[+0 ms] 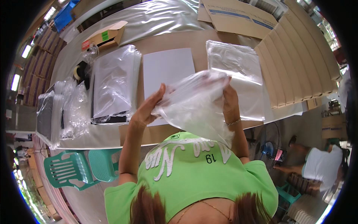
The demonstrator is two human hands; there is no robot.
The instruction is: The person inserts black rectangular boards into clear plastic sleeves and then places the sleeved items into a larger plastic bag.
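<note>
both hands are up over the near edge of the table [175, 41], holding one clear plastic bag [194, 108] between them. the left hand [147, 108] pinches the bag's left edge, thumb pressed against curled fingers. the right hand [229, 99] is closed around the top right corner, fingers tucked into the film. the bag hangs crumpled between them, in front of a white sheet [167, 69] with a stack of flat clear bags [235, 63] to its right.
</note>
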